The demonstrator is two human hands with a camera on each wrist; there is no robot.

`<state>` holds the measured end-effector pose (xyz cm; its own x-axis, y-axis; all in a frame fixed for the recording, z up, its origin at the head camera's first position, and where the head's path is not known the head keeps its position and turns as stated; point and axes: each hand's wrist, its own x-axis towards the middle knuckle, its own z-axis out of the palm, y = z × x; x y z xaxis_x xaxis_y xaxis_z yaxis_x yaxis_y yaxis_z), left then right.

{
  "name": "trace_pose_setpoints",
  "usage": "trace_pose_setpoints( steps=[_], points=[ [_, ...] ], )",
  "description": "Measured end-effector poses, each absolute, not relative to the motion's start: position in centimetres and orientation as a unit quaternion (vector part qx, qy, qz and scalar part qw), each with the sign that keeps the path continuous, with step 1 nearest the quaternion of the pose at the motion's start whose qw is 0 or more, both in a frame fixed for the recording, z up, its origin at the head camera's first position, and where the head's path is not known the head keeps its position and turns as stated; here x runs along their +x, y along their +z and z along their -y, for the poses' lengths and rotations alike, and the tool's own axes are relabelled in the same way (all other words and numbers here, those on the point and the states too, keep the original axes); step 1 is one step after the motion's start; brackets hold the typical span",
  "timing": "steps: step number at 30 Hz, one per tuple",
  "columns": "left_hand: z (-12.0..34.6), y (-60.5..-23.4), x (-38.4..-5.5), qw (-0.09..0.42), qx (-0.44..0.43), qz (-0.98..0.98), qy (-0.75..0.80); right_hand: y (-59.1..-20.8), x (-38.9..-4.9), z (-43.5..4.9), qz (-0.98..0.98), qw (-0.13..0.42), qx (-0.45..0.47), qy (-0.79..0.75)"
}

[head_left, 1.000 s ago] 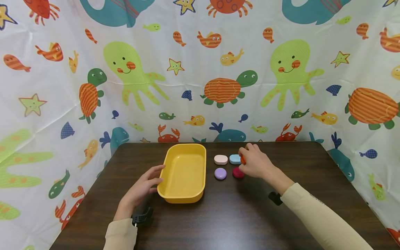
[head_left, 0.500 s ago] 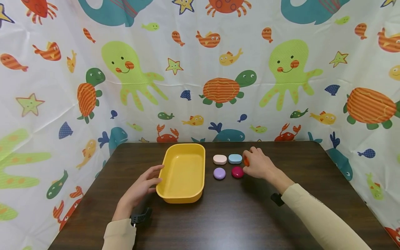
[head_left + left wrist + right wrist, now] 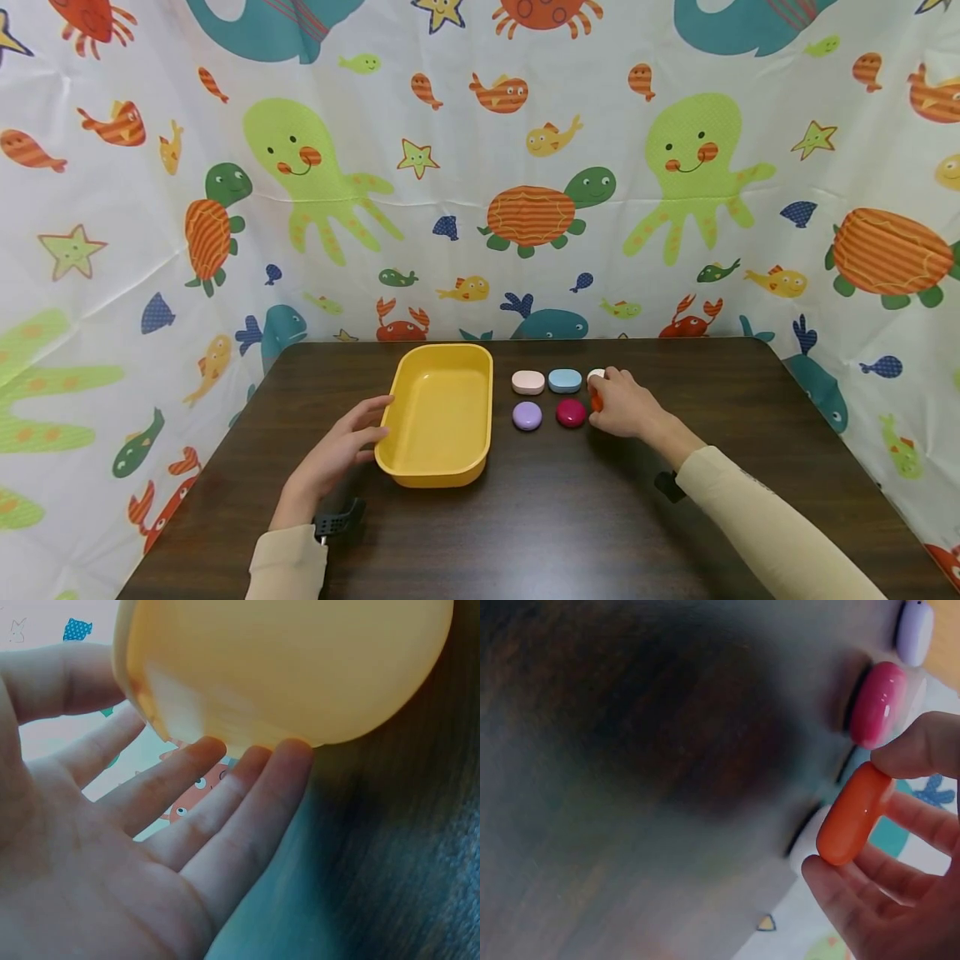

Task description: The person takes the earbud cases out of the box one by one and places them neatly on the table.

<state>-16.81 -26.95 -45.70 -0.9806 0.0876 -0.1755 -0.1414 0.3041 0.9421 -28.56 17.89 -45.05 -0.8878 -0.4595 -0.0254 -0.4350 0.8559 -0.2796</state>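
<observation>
My right hand (image 3: 626, 407) pinches an orange, glossy, pill-shaped piece (image 3: 855, 814) between thumb and fingertips, just right of the magenta round piece (image 3: 571, 413). In the right wrist view the orange piece looks held a little above the table. Partly hidden behind that hand lies a white piece (image 3: 596, 374). With fingers nearly straight, my left hand (image 3: 337, 446) touches the left side of a yellow oblong tub (image 3: 442, 408), whose inside is bare. The left wrist view has its fingertips (image 3: 292, 754) against the tub's outer wall.
Between tub and right hand, a pale pink oval piece (image 3: 528, 382) and a light blue one (image 3: 565, 381) lie in the back row. A lilac round piece (image 3: 527, 416) sits in front. Behind the dark wooden table (image 3: 495, 542) hangs a sea-animal print cloth (image 3: 450, 192).
My right hand, holding the orange piece, has moved slightly right, then nearer to me. The blue piece is now fully in sight, and part of the white piece shows. My left hand stays at the tub.
</observation>
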Motion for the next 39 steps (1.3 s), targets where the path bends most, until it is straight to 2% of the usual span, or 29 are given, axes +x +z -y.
trace_pose_setpoints(
  steps=[28,39],
  points=[
    [26.7,-45.7,-16.5,0.089,-0.012,-0.803,0.589,-46.3,-27.8,-18.8,-0.959,0.063,-0.241,-0.133],
    [26.7,-45.3,-16.5,0.076,0.0,-0.82,0.568,-45.8,-26.9,-19.2,-0.959,0.049,-0.236,-0.148]
  ],
)
